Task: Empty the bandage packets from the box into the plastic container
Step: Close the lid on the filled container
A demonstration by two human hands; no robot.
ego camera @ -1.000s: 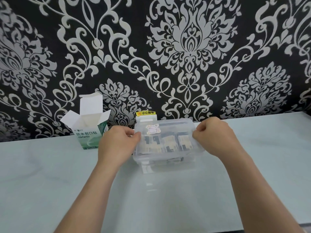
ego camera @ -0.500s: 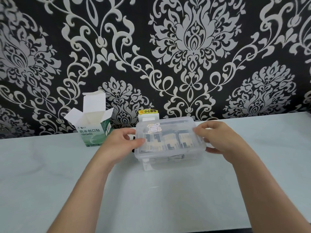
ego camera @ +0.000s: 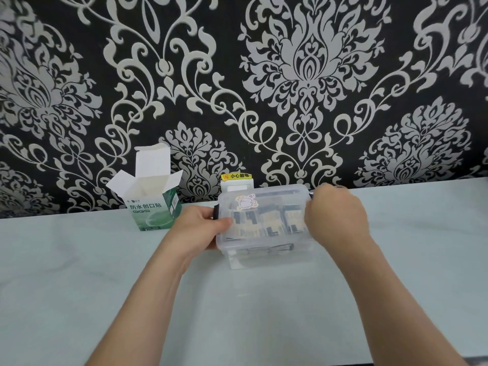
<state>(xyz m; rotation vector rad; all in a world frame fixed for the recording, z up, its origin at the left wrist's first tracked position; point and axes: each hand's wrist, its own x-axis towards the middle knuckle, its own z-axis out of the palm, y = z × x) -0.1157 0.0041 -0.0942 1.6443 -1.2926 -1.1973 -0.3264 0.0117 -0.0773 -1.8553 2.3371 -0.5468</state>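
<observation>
A clear plastic container (ego camera: 264, 249) with its lid on stands at the middle of the table, a small sticker on the lid. Several bandage packets (ego camera: 266, 223) show through the lid. My left hand (ego camera: 203, 225) grips the container's left end, thumb on the lid beside a dark latch. My right hand (ego camera: 335, 215) is curled over the right end, fingers at the far right corner and hidden behind the hand. The white and green bandage box (ego camera: 153, 207) stands upright to the left, flaps open, apart from both hands.
A white wall socket cover with a yellow warning label (ego camera: 237, 180) sits right behind the container. The patterned black and silver wall (ego camera: 290, 88) rises at the table's back edge. The pale glossy table (ego camera: 250, 307) stretches toward me and to both sides.
Both hands shifted on the lidded container: the right hand moved up over the far right corner, the left thumb slid onto the lid's left end. The box stayed put.
</observation>
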